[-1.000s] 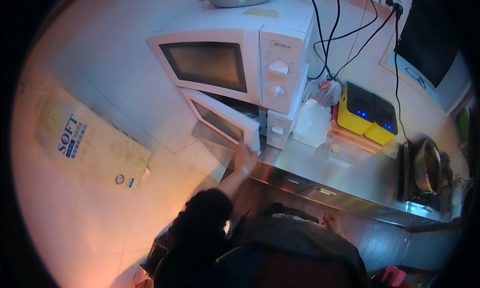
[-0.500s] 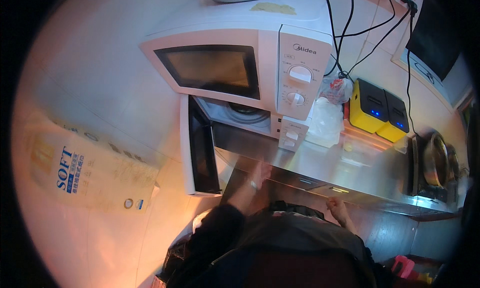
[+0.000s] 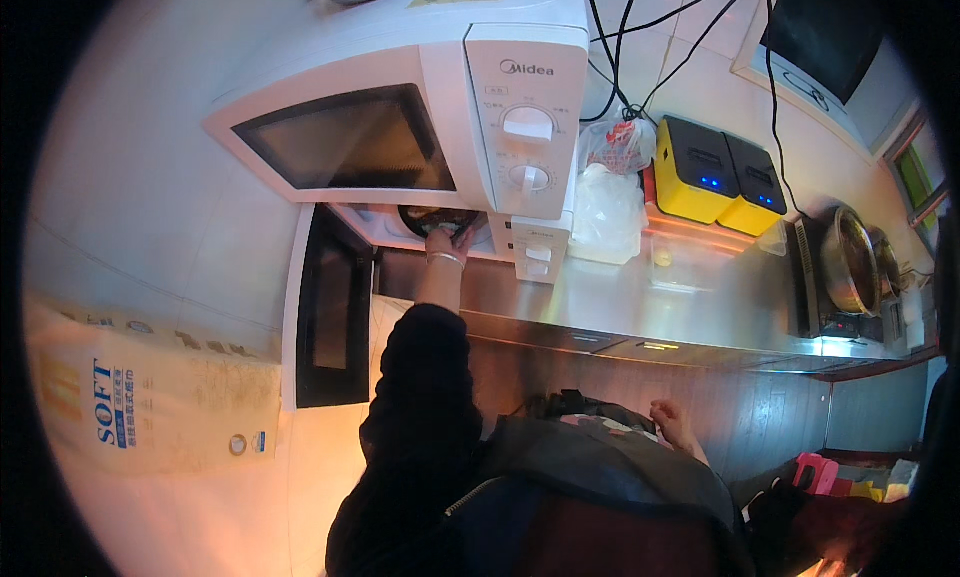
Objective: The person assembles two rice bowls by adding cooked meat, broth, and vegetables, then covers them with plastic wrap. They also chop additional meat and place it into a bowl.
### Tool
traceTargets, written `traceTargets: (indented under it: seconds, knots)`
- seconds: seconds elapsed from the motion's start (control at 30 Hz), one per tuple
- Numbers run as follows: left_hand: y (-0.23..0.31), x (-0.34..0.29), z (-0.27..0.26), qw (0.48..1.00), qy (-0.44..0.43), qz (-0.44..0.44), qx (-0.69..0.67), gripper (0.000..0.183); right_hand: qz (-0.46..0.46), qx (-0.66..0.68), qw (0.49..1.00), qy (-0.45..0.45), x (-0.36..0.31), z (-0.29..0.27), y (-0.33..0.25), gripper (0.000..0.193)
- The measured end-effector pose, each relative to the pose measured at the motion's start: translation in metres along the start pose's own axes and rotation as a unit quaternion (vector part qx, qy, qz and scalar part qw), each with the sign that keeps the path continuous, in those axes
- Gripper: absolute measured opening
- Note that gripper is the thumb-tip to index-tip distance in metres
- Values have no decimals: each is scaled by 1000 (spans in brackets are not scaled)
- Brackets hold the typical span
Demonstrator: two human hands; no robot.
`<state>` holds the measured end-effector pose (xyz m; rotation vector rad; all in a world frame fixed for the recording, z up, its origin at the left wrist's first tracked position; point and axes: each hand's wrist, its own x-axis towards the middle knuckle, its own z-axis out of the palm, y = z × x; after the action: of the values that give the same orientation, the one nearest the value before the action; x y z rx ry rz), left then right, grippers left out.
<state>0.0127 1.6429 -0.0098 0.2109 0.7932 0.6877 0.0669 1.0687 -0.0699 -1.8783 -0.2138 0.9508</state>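
Observation:
Reaching into the lower white microwave, my left hand has its fingers and thumb at the near rim of a dark round bowl with food in it. Part of the bowl is hidden under the upper microwave. The lower microwave's door hangs wide to the left of my forearm. A bracelet circles my left wrist. Low in front of my body on the right, my right hand has curled fingers and shows nothing in them.
The upper white microwave, closed, overhangs the lower one. Plastic bags and yellow-black devices stand on the steel counter. A metal pot is at the far right; black cables hang behind.
My left hand has moved from below the counter edge up into the lower microwave, onto the bowl. My right hand stays low. The view has shifted, so the microwaves appear farther left.

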Motion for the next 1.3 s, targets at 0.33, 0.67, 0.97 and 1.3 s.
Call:
traceTargets:
  seconds: [0.33, 0.67, 0.97, 1.3]
  knots:
    - [-14, -209, -102, 974, 29, 43, 220, 43, -16, -23, 967, -253, 28, 47, -102, 32]
    - [-105, -310, -87, 892, -77, -84, 437, 49, -11, 279, 886, -370, -4, 92, -168, 53]
    - [-27, -260, 71, 664, -113, 480, 562, 66, 134, 431, 867, -210, -59, -9, -110, 52]
    - [-37, -259, 146, 648, -6, 572, 503, 50, 142, 431, 881, -130, -69, -35, -90, 52]
